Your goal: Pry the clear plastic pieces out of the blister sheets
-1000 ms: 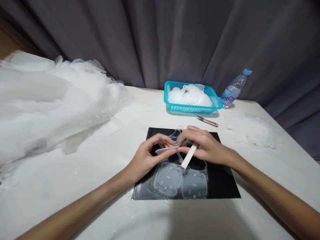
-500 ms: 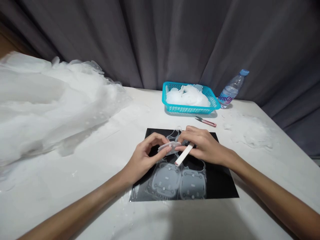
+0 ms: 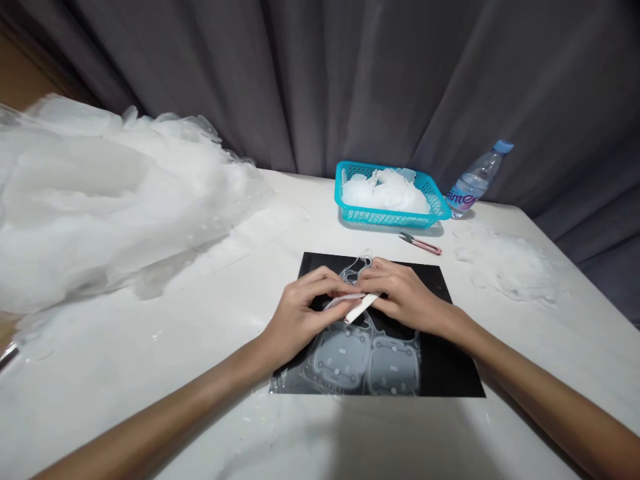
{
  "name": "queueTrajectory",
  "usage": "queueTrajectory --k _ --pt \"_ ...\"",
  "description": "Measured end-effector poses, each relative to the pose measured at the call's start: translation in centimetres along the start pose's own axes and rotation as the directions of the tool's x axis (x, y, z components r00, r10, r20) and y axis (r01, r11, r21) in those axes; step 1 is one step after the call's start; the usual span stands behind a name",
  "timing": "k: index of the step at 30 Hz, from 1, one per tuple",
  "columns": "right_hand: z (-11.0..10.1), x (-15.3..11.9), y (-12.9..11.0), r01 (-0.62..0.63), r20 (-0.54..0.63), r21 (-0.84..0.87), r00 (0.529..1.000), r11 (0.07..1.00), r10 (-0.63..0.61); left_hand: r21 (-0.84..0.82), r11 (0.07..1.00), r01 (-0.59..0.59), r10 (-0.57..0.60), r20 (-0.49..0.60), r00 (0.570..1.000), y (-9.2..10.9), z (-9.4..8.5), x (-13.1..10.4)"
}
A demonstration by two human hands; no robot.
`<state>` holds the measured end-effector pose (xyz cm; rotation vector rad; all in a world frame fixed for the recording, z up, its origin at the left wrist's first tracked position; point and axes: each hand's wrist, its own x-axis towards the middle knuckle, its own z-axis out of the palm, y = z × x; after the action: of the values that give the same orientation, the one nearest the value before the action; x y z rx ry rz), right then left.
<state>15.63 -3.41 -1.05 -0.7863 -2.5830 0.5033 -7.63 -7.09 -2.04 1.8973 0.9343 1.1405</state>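
Observation:
Both hands meet above a black mat [image 3: 453, 370]. My left hand [image 3: 297, 307] is closed, its thumb and fingers pinching a small translucent plastic piece [image 3: 336, 302] that shows nearly edge-on. My right hand [image 3: 410, 297] is closed around a flat white stick [image 3: 360, 310] with a dark reddish tip, which slants down toward the left. Its fingertips touch the far end of the plastic piece. Below the hands, a clear sheet with rounded panels [image 3: 343, 357] lies on the mat. Thin looped plastic trimmings [image 3: 350, 270] show behind the fingers, which partly hide the piece.
A blue basket [image 3: 390, 220] with white translucent pieces stands at the back, beside a water bottle [image 3: 473, 183]. Pink-handled thread snips [image 3: 423, 245] lie in front of it. A large clear bag [image 3: 125, 200] of white pieces fills the left; loose clear scraps [image 3: 510, 267] lie right.
The hands have drawn closer together, and the plastic piece has turned from showing its face to nearly edge-on. The whole view has shifted slightly, with the table things appearing farther right.

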Motion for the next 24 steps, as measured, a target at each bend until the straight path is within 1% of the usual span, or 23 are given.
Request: queueTrajectory --k 4,6,8,10,12,16,19,24 --pt "-0.7 -0.1 0.0 -0.001 -0.004 0.033 1.000 0.999 0.001 0.043 0.999 0.001 0.000 -0.027 1.000 0.3 0.1 0.2" --pt "-1.4 -0.1 0.0 0.007 -0.051 0.065 0.999 0.998 -0.003 0.043 0.999 0.024 -0.022 -0.040 0.999 0.4 0.1 0.3" --pt "-2.2 -0.2 -0.1 0.012 -0.129 0.080 0.992 0.997 -0.002 0.008 0.998 0.057 -0.056 -0.036 0.998 0.3 0.0 0.4" --pt "-2.8 -0.2 -0.3 0.026 -0.191 0.074 0.982 0.997 -0.012 -0.034 0.995 0.090 -0.090 -0.008 0.996 0.2 0.0 0.5" --pt "-3.0 -0.1 -0.6 0.050 -0.213 0.070 0.976 0.996 -0.034 -0.063 0.992 0.108 -0.107 0.020 0.994 0.1 0.0 0.5" --pt "-2.9 0.0 -1.0 0.071 -0.195 0.099 0.979 0.993 -0.051 -0.106 0.985 0.134 -0.131 0.042 0.991 0.2 0.0 0.5" --pt "-2.9 0.0 -0.8 0.058 -0.153 0.114 0.987 0.992 -0.040 -0.106 0.982 0.155 -0.154 0.018 0.988 0.3 0.0 0.4" --pt "-3.2 -0.2 -0.2 0.070 -0.145 0.130 0.988 0.989 -0.051 -0.116 0.988 0.105 -0.107 -0.012 0.994 0.3 0.0 0.4"
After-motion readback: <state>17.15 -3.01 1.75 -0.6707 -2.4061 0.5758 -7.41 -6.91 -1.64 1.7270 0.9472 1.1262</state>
